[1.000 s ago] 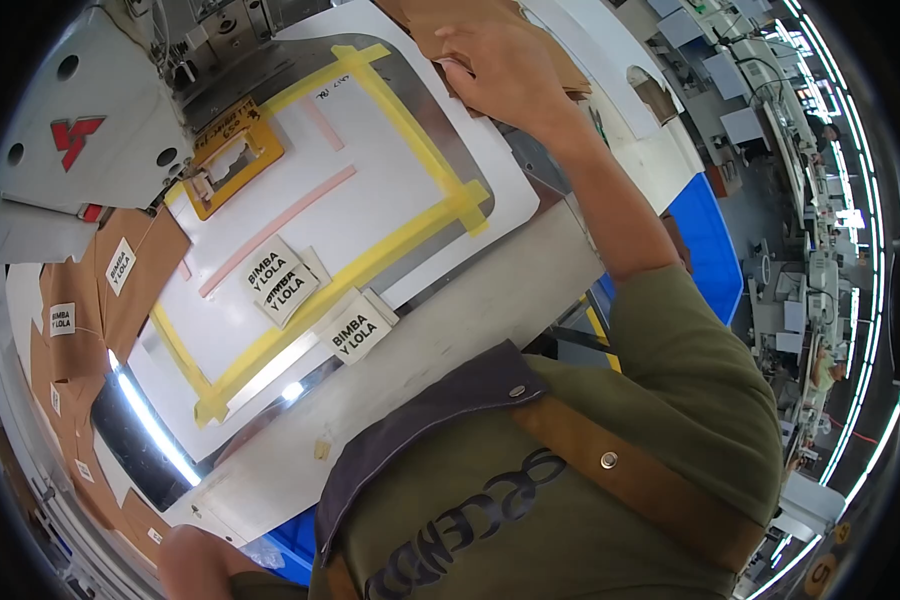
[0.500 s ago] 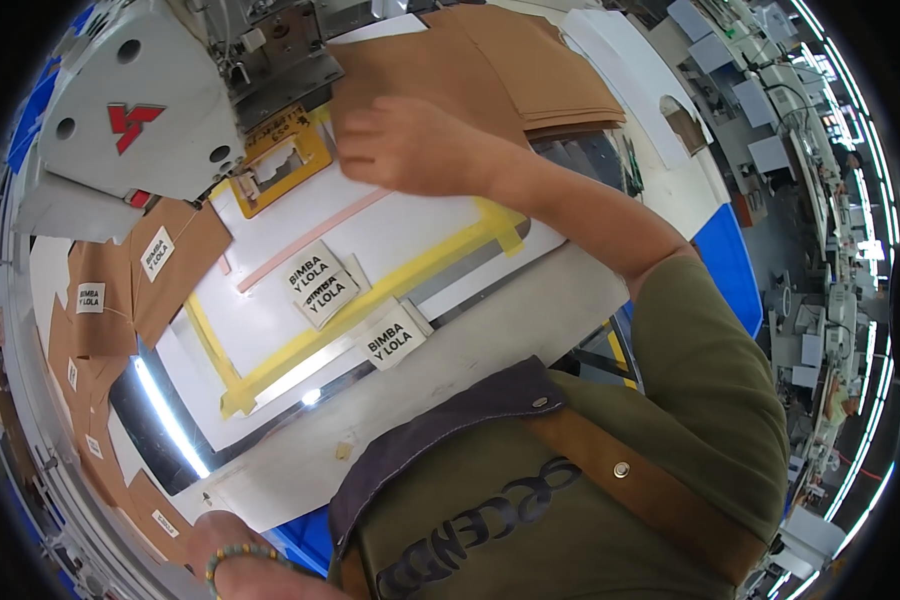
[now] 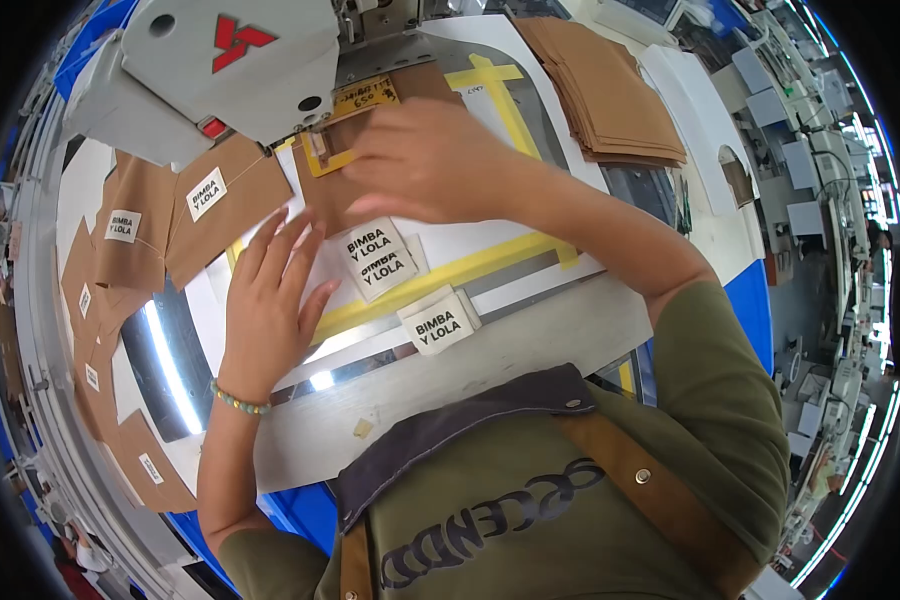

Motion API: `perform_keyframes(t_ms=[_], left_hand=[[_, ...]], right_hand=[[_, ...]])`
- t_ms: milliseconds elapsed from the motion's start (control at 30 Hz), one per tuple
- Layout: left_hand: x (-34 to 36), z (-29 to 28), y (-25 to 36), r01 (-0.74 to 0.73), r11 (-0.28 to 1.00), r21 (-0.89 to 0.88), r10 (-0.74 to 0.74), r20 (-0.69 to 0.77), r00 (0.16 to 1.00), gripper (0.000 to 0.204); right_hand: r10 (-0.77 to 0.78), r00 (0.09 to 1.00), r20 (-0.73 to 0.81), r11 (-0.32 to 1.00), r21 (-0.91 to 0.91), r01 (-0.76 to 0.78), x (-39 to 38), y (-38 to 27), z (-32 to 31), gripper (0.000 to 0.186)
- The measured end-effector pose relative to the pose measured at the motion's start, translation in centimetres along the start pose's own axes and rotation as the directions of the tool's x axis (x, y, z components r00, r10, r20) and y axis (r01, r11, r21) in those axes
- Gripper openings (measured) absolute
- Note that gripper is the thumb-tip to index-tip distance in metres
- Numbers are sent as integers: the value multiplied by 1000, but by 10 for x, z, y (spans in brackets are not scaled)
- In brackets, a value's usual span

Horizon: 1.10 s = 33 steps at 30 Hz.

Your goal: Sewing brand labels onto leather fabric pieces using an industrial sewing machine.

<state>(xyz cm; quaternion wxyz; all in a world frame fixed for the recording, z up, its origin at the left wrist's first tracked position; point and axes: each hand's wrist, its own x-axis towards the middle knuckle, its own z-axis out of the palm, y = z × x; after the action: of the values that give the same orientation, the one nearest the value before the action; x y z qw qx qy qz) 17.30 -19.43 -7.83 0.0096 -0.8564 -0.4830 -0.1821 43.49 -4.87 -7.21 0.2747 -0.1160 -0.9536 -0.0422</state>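
A brown flat piece (image 3: 320,195) lies on the white board under the sewing machine head, partly covered by a yellow frame (image 3: 336,162). My right hand (image 3: 435,160) is over this piece beside the frame, thumb apart from the slightly blurred fingers. My left hand (image 3: 270,300), with a beaded bracelet at the wrist, hovers at the near left of the piece, fingers spread and holding nothing. Just right of it, small white printed labels (image 3: 378,262) lie overlapping on the board. Another small stack of labels (image 3: 438,322) sits nearer to me.
The machine head (image 3: 220,75) stands at the far left. Brown pieces with white labels (image 3: 225,190) trail down the left side. A stack of brown pieces (image 3: 600,95) lies at the far right, beside a white sheet (image 3: 695,120). Yellow tape (image 3: 515,255) borders the white board.
My left hand has come up from the lower edge to the board. The brown piece under my right hand has moved off the far stack and under the yellow frame. The view has shifted.
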Motion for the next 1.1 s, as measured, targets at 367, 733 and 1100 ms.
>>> perform_keyframes(t_ms=[367,733,1100], left_hand=[[14,22,-12,111,988,107,-127,159,979,72],[-9,19,-12,192,979,71,-200,134,971,72],[-6,20,-12,211,977,19,-212,143,967,70]], right_hand=[[356,827,435,934,-130,-333,-98,-4,-31,82],[330,848,414,942,-93,-322,-83,-4,-25,81],[349,816,461,933,-84,-351,-102,-3,-28,80]])
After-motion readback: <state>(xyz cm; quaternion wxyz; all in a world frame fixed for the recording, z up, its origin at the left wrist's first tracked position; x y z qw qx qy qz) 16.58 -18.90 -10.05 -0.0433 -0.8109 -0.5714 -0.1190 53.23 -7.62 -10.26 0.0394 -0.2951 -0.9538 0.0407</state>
